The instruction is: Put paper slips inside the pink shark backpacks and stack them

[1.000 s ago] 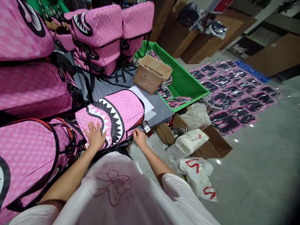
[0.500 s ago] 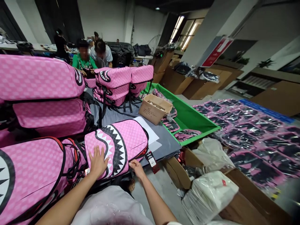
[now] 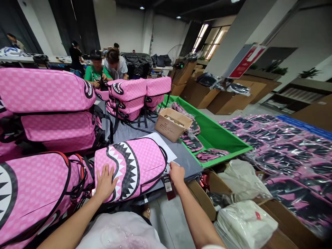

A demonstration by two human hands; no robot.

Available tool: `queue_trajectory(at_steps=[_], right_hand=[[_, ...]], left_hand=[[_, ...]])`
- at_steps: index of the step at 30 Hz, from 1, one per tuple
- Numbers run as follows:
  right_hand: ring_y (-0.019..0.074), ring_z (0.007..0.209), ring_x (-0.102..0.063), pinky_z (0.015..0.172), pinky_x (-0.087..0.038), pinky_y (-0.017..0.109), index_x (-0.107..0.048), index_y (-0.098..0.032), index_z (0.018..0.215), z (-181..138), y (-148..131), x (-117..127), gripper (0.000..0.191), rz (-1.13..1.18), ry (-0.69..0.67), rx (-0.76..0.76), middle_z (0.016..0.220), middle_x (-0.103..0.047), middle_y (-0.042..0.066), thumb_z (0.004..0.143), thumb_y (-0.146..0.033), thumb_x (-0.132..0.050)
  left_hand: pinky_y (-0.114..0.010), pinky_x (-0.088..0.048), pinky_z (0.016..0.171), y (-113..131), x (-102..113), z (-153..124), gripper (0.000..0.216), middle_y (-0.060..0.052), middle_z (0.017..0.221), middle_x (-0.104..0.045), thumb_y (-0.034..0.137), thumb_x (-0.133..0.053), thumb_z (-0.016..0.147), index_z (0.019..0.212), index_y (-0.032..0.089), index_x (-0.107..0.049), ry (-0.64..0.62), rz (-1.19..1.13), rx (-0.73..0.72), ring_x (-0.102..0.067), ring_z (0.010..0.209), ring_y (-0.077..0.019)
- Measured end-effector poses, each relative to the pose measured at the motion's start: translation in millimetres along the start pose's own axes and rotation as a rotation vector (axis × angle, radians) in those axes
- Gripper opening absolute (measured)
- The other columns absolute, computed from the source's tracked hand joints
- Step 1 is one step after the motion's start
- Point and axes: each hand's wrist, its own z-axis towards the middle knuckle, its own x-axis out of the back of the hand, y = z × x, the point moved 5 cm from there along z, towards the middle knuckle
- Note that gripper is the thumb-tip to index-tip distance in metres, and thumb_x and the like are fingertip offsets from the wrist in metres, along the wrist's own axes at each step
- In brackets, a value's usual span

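Note:
A pink checkered backpack [image 3: 149, 155] with a black-and-white shark-mouth print lies on the grey-covered table [image 3: 188, 162]. My left hand [image 3: 105, 183] rests flat on its lower front, fingers spread. At the backpack's top corner my right hand [image 3: 177, 174] is closed, apparently on the zipper pull, which the fingers mostly hide. Black and red hang tags [image 3: 168, 186] dangle just below that hand. To the left lies another pink shark backpack [image 3: 38, 186], its black straps and red trim showing.
Stacked pink backpacks [image 3: 49, 90] stand behind on the left, others [image 3: 128, 90] farther back. A small cardboard box [image 3: 169, 129] sits near white paper [image 3: 166, 147]. A green bin [image 3: 220, 129], open cartons [image 3: 204, 193] and plastic-wrapped backpacks [image 3: 290, 162] are at right. Two people work across the table.
My right hand has moved from the backpack's near side edge to its top corner, rightward and up. Red lining that showed at that corner is now out of sight. My left hand stays put.

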Motion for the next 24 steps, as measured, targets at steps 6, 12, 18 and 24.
queue_trajectory(at_steps=[6, 12, 18, 24], right_hand=[[0.0182, 0.077, -0.065, 0.076, -0.037, 0.03, -0.071, -0.015, 0.088, 13.9, -33.3, 124.9, 0.027, 0.258, 0.382, 0.44, 0.084, -0.073, 0.009, 0.1, -0.023, -0.048], [0.0141, 0.062, -0.053, 0.066, -0.038, 0.027, -0.062, -0.018, 0.078, -80.0, -86.8, 260.1, 0.029, 0.414, 0.655, 1.21, 0.064, -0.06, 0.002, 0.102, -0.024, -0.047], [0.0121, 0.056, -0.047, 0.103, -0.038, 0.035, -0.058, -0.021, 0.071, -72.7, -102.3, 293.3, 0.035, 0.317, 0.507, 1.396, 0.059, -0.053, -0.003, 0.103, -0.026, -0.042], [0.0131, 0.064, -0.052, 0.075, -0.04, 0.026, -0.062, -0.017, 0.066, 68.8, -150.8, 294.3, 0.03, 0.281, 0.079, 0.998, 0.061, -0.057, -0.001, 0.093, -0.031, -0.059]], left_hand=[[-0.066, -0.02, 0.118, -3.2, 46.9, 0.4, 0.06, -0.023, 0.157, -0.038, 0.038, -0.04, 0.096, 0.149, 0.009, -0.044, -0.039, -0.298, 0.241, -0.03, 0.149, -0.0365], [-0.052, -0.034, 0.12, 154.8, 181.9, -9.0, 0.106, -0.017, 0.166, -0.022, 0.05, -0.064, 0.084, 0.162, 0.019, 0.0, 0.259, -0.653, -0.185, -0.028, 0.151, -0.0332], [-0.045, -0.054, 0.101, 207.3, 200.4, -7.2, 0.08, -0.019, 0.15, -0.051, 0.035, -0.051, 0.096, 0.162, 0.019, -0.009, 0.403, -0.551, -0.086, -0.058, 0.13, -0.0313], [-0.039, -0.051, 0.106, 190.8, 198.7, -27.8, 0.058, -0.014, 0.138, -0.063, 0.042, -0.049, 0.099, 0.151, 0.019, -0.044, 0.328, -0.701, -0.073, -0.061, 0.127, -0.0276]])
